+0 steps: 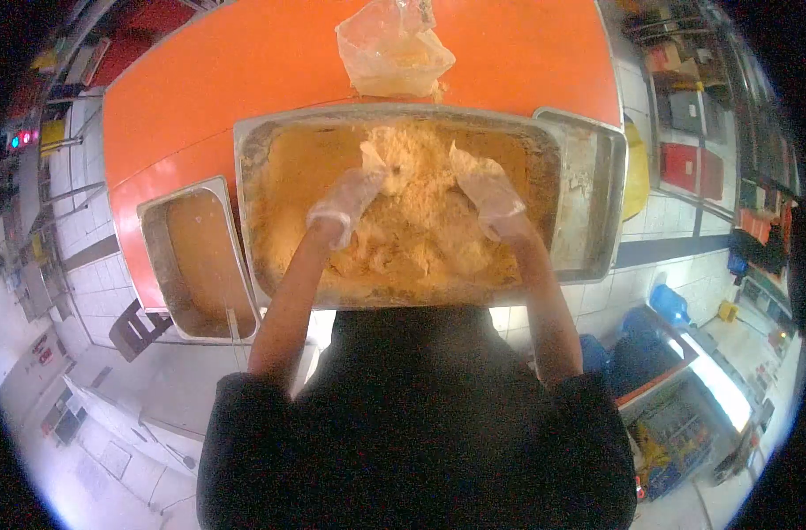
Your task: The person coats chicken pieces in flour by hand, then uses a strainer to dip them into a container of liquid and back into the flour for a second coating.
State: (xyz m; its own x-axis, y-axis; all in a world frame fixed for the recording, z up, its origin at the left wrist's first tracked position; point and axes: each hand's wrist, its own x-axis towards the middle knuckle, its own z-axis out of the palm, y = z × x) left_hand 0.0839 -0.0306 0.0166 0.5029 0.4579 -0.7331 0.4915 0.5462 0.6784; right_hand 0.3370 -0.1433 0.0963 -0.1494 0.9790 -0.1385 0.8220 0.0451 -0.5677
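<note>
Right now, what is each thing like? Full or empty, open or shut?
big tray: nearly full
crumbly mix: loose, heaped in the big tray
left hand: gloved, pushed into the mix
right hand: gloved, pushed into the mix
small tray: partly filled with something brownish
side tray: almost empty, pale smears inside
plastic bag: open, crumpled, a little yellowish stuff inside

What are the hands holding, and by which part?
No distinct object: the gloved left hand and right hand rest in the yellow crumbly mixture filling the large rectangular metal tray; whether either grips a clump cannot be told.
</note>
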